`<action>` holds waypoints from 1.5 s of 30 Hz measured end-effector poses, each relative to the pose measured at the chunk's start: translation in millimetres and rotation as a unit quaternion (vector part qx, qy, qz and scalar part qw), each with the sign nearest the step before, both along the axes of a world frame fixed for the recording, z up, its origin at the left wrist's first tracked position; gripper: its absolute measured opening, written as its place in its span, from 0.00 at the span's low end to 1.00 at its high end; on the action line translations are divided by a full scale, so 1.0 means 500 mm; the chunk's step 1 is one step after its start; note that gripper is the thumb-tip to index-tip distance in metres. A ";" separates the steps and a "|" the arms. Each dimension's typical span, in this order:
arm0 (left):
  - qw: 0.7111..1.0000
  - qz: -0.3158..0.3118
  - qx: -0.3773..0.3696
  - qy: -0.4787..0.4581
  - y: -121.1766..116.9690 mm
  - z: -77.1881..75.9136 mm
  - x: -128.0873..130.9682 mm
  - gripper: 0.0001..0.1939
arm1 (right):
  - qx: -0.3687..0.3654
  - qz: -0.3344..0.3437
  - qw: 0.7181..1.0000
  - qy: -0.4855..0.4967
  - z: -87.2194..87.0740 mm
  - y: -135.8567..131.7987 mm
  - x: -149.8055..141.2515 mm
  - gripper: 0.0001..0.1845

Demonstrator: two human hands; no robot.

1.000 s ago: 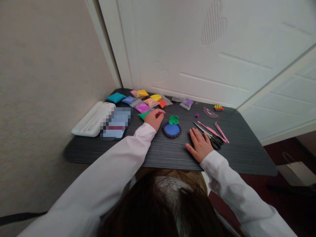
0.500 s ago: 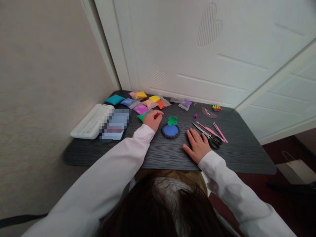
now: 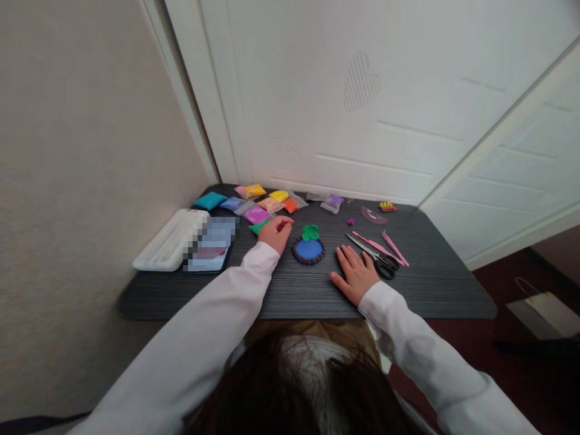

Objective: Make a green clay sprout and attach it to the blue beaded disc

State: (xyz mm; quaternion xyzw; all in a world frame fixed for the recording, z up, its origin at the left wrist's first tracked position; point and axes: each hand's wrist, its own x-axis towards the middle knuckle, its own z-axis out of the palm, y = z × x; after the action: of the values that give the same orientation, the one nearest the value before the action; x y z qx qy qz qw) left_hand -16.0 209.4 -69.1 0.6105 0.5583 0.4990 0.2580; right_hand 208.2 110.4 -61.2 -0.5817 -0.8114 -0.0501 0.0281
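My left hand [image 3: 275, 234] lies on the dark table beside a green packet [image 3: 258, 227]. Its fingers curl in and nothing shows between them. To the right sits a blue disc [image 3: 309, 248] ringed with small brown balls, a green leaf shape [image 3: 310, 232] at its far edge. My right hand [image 3: 354, 273] rests flat on the table with fingers spread, close against the scissors [image 3: 385, 266], whose handles are black. Beyond the scissors are a slim pink tool [image 3: 379, 247] and pink tweezers [image 3: 395, 248].
Several coloured clay packets, including a magenta one [image 3: 256, 214], line the back left. A white case [image 3: 170, 241] and a blurred phone [image 3: 215, 241] occupy the left side. A small purple piece [image 3: 350, 222], a semicircular sheet [image 3: 374, 215] and a yellow-red item [image 3: 387, 206] lie at the back right.
The camera view has tilted upward, so the table sits lower in the picture. Both hands and the things on the table hold their places.
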 end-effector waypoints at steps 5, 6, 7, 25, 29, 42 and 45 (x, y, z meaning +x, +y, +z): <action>1.000 0.007 0.006 0.008 -0.005 0.003 -0.003 0.12 | 0.009 -0.004 1.000 0.026 0.002 -0.004 -0.003 0.35; 1.000 0.008 0.007 0.010 -0.006 0.004 -0.003 0.12 | 0.016 -0.004 0.999 0.034 0.004 -0.005 -0.003 0.35; 1.000 0.008 0.009 0.011 -0.007 0.006 -0.003 0.11 | 0.025 -0.003 0.999 0.045 0.006 -0.006 -0.002 0.36; 0.933 -0.221 0.180 0.219 -0.147 0.087 0.101 0.11 | 0.012 -0.106 0.993 0.047 0.062 0.136 0.255 0.12; 0.860 -0.331 0.187 0.342 -0.161 0.073 0.145 0.14 | -0.043 -0.098 0.994 0.018 0.066 0.157 0.250 0.12; 0.854 -0.307 0.113 0.404 -0.175 0.050 0.177 0.20 | 0.057 -0.082 0.990 0.102 0.085 0.131 0.217 0.08; 0.844 -0.317 0.110 0.417 -0.178 0.043 0.179 0.22 | 0.055 -0.058 0.978 0.193 0.098 0.085 0.202 0.07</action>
State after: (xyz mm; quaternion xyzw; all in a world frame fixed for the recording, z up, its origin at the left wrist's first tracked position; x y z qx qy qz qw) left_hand 73.2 120.6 -47.7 0.9294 0.3302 0.1462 0.0759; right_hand 309.0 152.9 -12.3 -0.6239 -0.7517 0.0169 0.2132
